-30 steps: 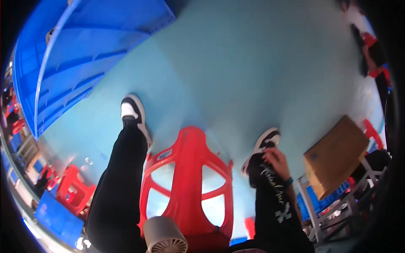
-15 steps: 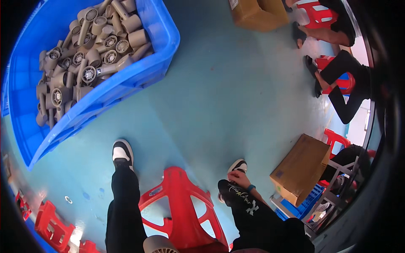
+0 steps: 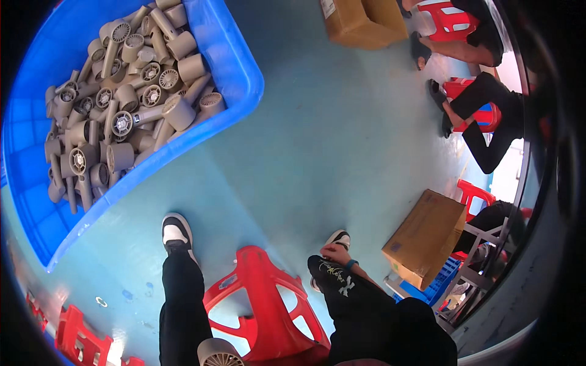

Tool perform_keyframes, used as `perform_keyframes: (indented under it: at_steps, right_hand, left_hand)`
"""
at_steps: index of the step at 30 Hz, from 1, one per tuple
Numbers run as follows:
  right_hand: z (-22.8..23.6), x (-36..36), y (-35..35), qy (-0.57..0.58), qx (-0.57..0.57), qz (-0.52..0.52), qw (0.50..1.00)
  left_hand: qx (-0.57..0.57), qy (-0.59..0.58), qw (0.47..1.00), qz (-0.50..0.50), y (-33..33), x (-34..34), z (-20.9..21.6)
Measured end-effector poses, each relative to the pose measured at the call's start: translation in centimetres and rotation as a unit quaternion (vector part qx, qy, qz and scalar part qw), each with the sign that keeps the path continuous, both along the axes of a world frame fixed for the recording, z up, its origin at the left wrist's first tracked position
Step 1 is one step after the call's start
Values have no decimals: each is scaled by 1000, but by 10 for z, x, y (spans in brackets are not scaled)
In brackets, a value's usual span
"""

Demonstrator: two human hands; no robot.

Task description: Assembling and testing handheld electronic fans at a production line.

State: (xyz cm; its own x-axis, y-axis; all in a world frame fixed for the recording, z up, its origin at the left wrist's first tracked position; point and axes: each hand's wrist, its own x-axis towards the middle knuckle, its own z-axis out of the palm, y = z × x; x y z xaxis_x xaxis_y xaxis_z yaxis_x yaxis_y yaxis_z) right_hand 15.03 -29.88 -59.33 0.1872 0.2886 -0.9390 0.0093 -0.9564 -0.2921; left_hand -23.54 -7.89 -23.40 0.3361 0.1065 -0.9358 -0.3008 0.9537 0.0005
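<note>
My right hand [image 3: 336, 253] lies by my bent right knee, clad in black trousers [image 3: 332, 274] with white print. Its fingers are bent together; whether anything is in them is hidden. A dark blue band circles the wrist. At the lower edge a beige handheld fan [image 3: 218, 351] with a slatted round grille shows in part, near my left thigh. My left hand is out of view. In a large blue bin [image 3: 241, 91] at the upper left lie several beige handheld fans [image 3: 179, 113], heaped loosely.
A red plastic stool [image 3: 259, 305] stands between my legs. Cardboard boxes sit at the right [image 3: 424, 235] and at the top [image 3: 363, 27], the right one by a blue crate [image 3: 444, 280] and a metal frame. Co-workers in dark clothes sit on red stools at the right.
The view has shifted: the boxes and co-workers appear further left, and more of the fan heap shows over the bin's near wall. My right hand stays by my knee.
</note>
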Motion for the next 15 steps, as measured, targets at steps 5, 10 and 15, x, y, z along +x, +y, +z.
perform_keyframes:
  at_steps: [5, 10, 15]
  right_hand:
    - [-8, 6, -4, 1, 2, 5, 1000]
    - [-43, 25, -31, -48, 25, 12, 998]
    - [15, -1, 29, -139, -39, 28, 989]
  left_hand:
    - [-8, -9, 1000, 9, 9, -5, 1]
    - [0, -34, 999, 42, 14, 1, 5]
    - [65, -35, 997, 17, 21, -11, 8]
